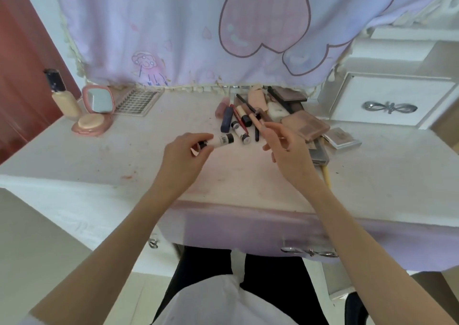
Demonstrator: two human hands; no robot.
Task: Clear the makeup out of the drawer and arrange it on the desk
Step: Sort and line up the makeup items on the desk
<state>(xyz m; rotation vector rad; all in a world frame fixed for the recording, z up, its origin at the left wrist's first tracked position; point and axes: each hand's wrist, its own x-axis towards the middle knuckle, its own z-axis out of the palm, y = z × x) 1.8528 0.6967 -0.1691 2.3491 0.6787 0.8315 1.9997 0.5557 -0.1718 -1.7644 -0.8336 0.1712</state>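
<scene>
Far left of the white desk top [74, 150]: a beige foundation bottle with a dark cap [62, 96] stood upright, just beside an open pink compact with a mirror [95, 112] and a clear tray of false lashes [137, 101]. These looked already arranged.

Centre: the left hand [185, 155] pinched a small cream tube with black ends [221, 140], held just above the desk.

Right of centre: the right hand [285, 143] pinched a slim peach-coloured stick [257, 120] between fingertips. Behind it, a loose heap of tubes, pencils and flat brown palettes [273, 110] lay touching and overlapping, not yet sorted.

The lavender-fronted drawer [248, 227] under the desk edge appeared closed; contents not visible. Judgement: emptying probably done, arranging roughly a third complete.
</scene>
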